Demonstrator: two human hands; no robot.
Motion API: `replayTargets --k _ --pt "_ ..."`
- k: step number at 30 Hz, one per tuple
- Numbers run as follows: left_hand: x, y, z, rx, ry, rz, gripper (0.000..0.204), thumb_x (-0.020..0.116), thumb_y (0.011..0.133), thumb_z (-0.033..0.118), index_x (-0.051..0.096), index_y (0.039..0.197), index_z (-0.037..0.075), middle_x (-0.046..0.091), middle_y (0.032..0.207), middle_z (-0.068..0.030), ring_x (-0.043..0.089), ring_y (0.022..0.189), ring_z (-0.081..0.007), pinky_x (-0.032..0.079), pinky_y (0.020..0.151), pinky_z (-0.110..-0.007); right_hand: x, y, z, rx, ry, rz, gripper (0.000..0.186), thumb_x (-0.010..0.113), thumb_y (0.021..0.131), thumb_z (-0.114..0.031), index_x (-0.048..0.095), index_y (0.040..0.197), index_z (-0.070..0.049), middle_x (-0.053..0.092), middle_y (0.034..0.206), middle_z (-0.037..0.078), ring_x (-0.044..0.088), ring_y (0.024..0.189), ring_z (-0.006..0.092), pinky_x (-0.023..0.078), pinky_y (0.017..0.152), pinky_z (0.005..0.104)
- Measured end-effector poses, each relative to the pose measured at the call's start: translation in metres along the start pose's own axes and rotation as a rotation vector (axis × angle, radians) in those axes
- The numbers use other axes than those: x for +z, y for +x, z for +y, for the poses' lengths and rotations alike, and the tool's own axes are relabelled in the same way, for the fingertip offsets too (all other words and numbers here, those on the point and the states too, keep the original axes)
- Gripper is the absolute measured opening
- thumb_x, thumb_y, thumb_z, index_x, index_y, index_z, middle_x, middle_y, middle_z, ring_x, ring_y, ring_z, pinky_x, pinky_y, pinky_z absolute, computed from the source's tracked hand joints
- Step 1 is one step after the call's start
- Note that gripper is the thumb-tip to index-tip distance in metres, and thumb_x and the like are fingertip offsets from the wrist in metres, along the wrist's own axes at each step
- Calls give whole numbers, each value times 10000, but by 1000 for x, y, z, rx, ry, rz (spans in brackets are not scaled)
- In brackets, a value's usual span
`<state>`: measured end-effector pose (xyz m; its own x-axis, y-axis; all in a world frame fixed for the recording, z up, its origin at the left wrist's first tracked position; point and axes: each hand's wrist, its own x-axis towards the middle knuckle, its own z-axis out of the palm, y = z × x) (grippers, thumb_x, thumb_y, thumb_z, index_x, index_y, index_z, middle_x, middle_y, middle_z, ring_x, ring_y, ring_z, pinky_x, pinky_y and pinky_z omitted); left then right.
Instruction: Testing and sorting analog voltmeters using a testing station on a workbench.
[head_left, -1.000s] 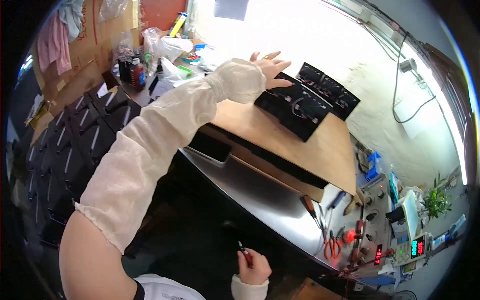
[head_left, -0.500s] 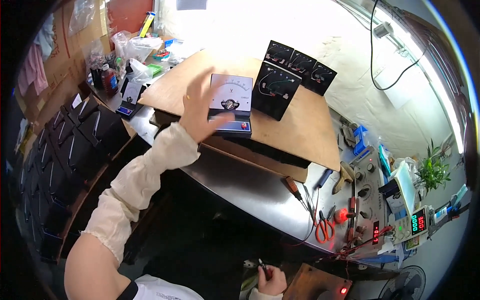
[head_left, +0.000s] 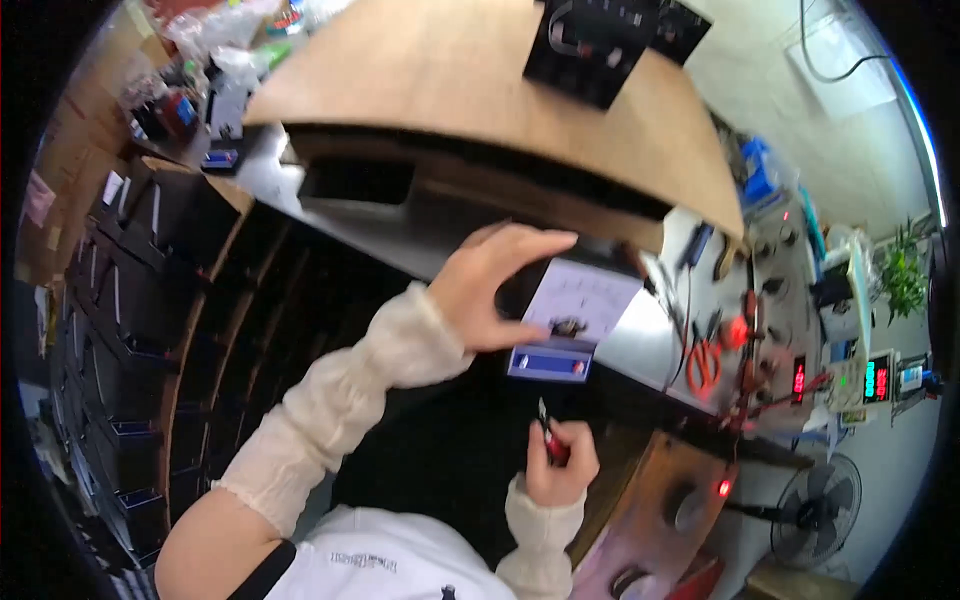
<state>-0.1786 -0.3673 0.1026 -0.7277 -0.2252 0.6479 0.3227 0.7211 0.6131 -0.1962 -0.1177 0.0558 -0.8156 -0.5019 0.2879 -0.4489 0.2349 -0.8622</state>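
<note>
An analog meter (head_left: 580, 300), with a white dial and a blue terminal strip on a black base, is in my left hand (head_left: 485, 290), fingers curved around its left side and top. It hangs over the front edge of the metal bench. Below it, my right hand (head_left: 565, 470) grips a small red-handled tool (head_left: 553, 445) with a metal tip pointing up.
A wooden board (head_left: 420, 70) carries black meter panels (head_left: 585, 55). Several meters in black housings (head_left: 150, 280) fill shelves on the left. Orange scissors (head_left: 702, 365), a power supply (head_left: 862, 385) and instruments (head_left: 775, 280) are at right, a fan (head_left: 815, 510) below them.
My left hand has come down from the panels, taken hold of the meter and brought it off the board toward me. My right hand has risen with the tool. The view has tilted downward.
</note>
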Motion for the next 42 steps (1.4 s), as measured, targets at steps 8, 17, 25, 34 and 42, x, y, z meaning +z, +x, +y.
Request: replayTargets --k 8,17,25,34,42 --pt "38 -12 -39 -270 -161 -193 967 839 671 271 321 1477 144 516 1355 -195 467 1266 -386 311 1092 -467 22 35 4 -164 -46 41 214 763 761 33 560 824 7 568 713 120 523 535 231 434 518 297" --pt "37 -18 -39 -287 -54 -264 1157 822 709 306 64 1573 175 418 1446 -235 414 1318 -404 258 1126 -463 34 26 -2 186 255 84 282 772 775 36 559 954 -7 627 909 76 573 691 133 472 600 255" --pt "30 -12 -30 -307 -62 -274 1155 834 711 253 71 1571 140 336 1503 -277 349 1385 -412 270 1141 -439 -4 32 15 -37 -18 257 185 751 753 81 583 776 7 627 799 112 599 721 222 484 701 301" --pt "36 -12 -32 -347 -43 -298 1143 832 711 250 90 1570 123 283 1546 -239 300 1420 -387 246 1157 -427 0 50 27 -106 -155 178 188 777 748 35 604 815 4 614 749 105 573 629 215 456 575 307" --pt "28 -10 -29 -319 -74 -246 1125 820 713 280 97 1569 184 410 1458 -218 380 1360 -368 215 1141 -470 0 53 18 -92 -62 205 222 800 733 9 648 893 -10 637 881 84 586 691 161 475 595 271"
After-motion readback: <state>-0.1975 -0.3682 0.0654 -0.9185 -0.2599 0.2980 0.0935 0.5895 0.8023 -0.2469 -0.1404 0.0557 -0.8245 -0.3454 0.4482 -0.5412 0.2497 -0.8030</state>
